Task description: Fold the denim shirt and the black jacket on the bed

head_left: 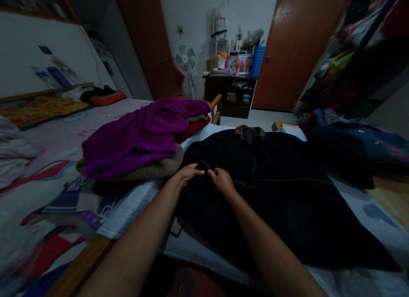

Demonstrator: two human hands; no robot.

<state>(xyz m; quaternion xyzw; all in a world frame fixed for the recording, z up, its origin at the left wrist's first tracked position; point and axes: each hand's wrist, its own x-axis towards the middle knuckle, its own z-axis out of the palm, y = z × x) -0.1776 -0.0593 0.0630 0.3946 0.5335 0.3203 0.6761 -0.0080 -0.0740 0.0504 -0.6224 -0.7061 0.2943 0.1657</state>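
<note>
The black coat [287,211] spreads nearer and rightward, brown collar [241,131] pointing away. Left hand [191,173] and right hand [222,181] pinch its cloth, fingers nearly closed

Black garment [281,211] with brown collar, spread flat on light cloth [204,248]

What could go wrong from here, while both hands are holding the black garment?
The left hand and right hand hold only a small part of the black garment, so the rest could wrinkle if pulled. The purple garment lies on a pile close beside it, and a wide arm movement might disturb it. The small flat object by the black garment's near edge might get dragged along.
</note>
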